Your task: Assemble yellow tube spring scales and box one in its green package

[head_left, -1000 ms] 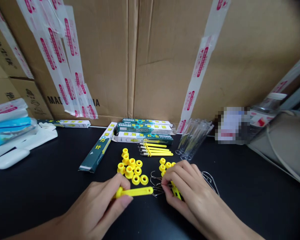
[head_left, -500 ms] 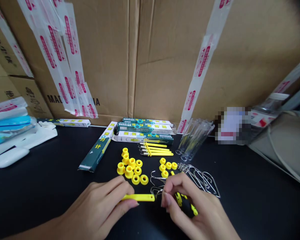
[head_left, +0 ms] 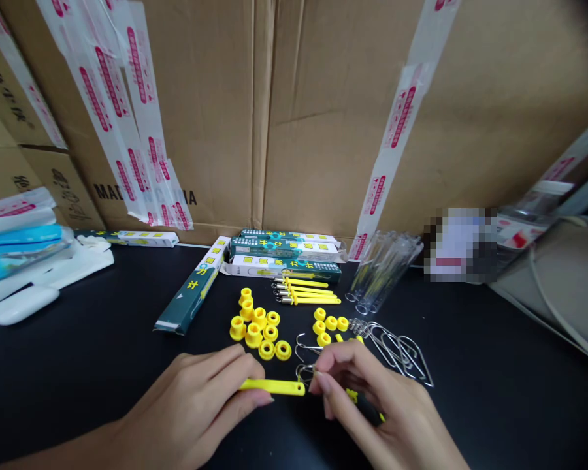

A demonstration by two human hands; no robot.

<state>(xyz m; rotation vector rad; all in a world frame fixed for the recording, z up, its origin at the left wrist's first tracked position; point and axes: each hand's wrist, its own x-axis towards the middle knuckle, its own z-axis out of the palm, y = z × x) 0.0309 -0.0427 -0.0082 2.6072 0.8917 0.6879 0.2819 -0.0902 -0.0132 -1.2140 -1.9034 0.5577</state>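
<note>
My left hand [head_left: 203, 405] pinches a flat yellow plastic strip [head_left: 274, 386] and holds it level just above the black table. My right hand [head_left: 372, 411] pinches a small metal wire hook [head_left: 304, 373] at the strip's right end. Under my right palm more yellow pieces [head_left: 353, 395] show in part. Just beyond my hands lie yellow caps [head_left: 257, 329], smaller yellow caps [head_left: 329, 324], wire springs and hooks [head_left: 396, 349], and several yellow strips with metal ends [head_left: 308, 292].
Green and white boxes [head_left: 284, 256] and one long box [head_left: 193, 290] lie behind the parts. Clear tubes [head_left: 385, 267] rest to the right. White and blue packets [head_left: 24, 254] sit at the left. Taped cardboard cartons [head_left: 274, 111] wall the back; a grey tray [head_left: 563, 287] is at right.
My right hand drew back toward me off the wire pile, uncovering the springs, and now pinches the hook at the strip's end. My left hand kept hold of the strip.
</note>
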